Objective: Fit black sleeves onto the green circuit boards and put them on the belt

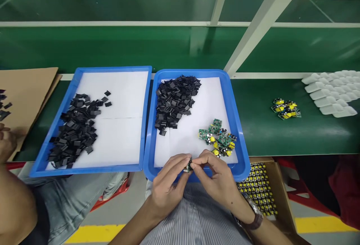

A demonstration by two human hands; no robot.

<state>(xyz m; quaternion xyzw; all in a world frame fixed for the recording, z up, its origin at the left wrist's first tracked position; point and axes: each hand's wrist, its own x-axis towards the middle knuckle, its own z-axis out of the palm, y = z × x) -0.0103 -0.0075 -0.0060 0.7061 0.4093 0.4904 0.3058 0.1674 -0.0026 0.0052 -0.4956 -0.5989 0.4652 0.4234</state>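
Both hands meet over the near rim of the right blue tray [197,73]. My left hand [170,181] pinches a small circuit board [188,165] between thumb and fingers. The fingertips of my right hand [215,172] are closed on the same board's right side, and they hide part of it. Just beyond, a heap of green circuit boards [224,140] with yellow parts lies in the tray. A larger pile of small black square pieces [177,100] covers the tray's far left, on white paper [208,102].
A second blue tray [144,117] with black pieces [75,128] adjoins on the left. Another person's hand [6,143] is by cardboard [28,95] at far left. More boards [285,109] and white trays [334,93] lie right. A box of boards [258,188] stands below.
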